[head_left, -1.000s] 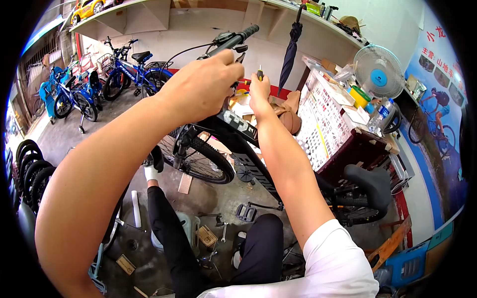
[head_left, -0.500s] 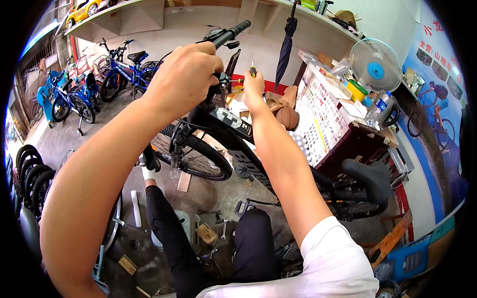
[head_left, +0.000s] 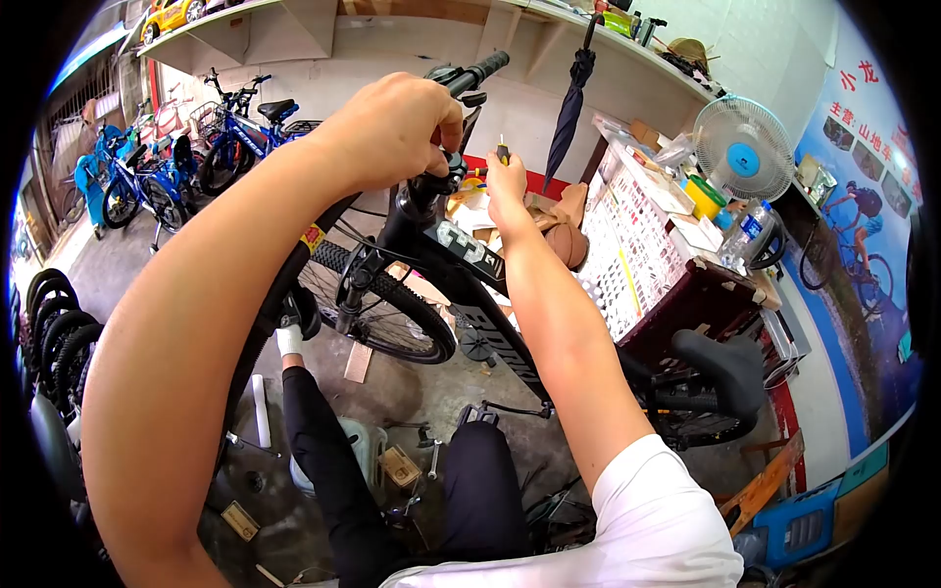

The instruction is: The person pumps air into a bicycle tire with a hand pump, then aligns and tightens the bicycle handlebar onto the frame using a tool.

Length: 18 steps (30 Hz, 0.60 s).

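Note:
A black bicycle [head_left: 490, 328] stands in front of me, its handlebar [head_left: 480, 73] pointing up and away. My left hand [head_left: 402, 127] is bent over the stem area at the top of the head tube, fingers curled down; what they grip there is hidden. My right hand [head_left: 507, 180] is closed around a small yellow-and-black screwdriver [head_left: 503, 153], just right of the stem. A yellow shaft or handle shows between that hand and the stem. The front wheel [head_left: 382, 309] is below my hands, and the saddle [head_left: 720, 372] is at the right.
Blue bicycles [head_left: 240, 132] stand at the back left. A cluttered cabinet [head_left: 637, 245] with a fan [head_left: 743, 149] is on the right. An umbrella [head_left: 570, 113] hangs from the shelf. A wrench [head_left: 434, 459] and small boxes [head_left: 400, 466] lie on the floor.
Since the last frame, my left hand has shifted slightly up and right over the stem, with its fingers pointing further down. My right hand keeps the screwdriver beside the stem. The view has shifted slightly.

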{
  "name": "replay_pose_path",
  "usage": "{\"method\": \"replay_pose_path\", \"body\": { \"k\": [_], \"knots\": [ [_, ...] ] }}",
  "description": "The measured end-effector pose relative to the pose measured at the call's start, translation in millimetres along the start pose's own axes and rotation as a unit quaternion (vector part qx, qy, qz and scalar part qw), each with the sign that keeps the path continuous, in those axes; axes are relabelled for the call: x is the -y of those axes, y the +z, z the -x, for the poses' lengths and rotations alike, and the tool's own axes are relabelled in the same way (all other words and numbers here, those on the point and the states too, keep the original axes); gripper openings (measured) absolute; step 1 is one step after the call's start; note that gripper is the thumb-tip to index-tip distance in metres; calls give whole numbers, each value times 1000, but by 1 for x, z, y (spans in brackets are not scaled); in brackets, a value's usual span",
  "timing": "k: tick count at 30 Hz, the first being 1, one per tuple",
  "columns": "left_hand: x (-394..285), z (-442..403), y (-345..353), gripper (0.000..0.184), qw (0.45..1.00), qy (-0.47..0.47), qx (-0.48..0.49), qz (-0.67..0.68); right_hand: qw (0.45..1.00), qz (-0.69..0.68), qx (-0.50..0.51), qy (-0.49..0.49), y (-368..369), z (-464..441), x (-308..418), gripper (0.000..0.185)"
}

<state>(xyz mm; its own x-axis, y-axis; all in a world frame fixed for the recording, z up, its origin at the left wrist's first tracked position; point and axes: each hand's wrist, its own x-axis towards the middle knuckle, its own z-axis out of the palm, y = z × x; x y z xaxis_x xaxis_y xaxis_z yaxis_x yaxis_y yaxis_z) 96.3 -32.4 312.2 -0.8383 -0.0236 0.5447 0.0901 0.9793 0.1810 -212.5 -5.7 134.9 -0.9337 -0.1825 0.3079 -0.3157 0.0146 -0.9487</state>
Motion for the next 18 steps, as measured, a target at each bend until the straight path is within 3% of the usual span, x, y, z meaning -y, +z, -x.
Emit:
{"method": "replay_pose_path", "body": {
  "k": [3, 6, 13, 18],
  "knots": [
    [-5, 0, -6, 22, 999, -21, 36, -6, 1000, 6, 5, -8, 1, 0, -4, 34],
    [-1, 3, 1, 21, 1000, 2, -1, 10, 1000, 0, 13, -7, 3, -1, -4, 34],
    [8, 1, -3, 12, 998, 34, 13, 43, 999, -33, 26, 13, 1, 4, 1, 31],
    [6, 1, 1, 9, 997, 65, -17, -29, 999, -31, 35, 26, 0, 8, 6, 31]
  ]
}}
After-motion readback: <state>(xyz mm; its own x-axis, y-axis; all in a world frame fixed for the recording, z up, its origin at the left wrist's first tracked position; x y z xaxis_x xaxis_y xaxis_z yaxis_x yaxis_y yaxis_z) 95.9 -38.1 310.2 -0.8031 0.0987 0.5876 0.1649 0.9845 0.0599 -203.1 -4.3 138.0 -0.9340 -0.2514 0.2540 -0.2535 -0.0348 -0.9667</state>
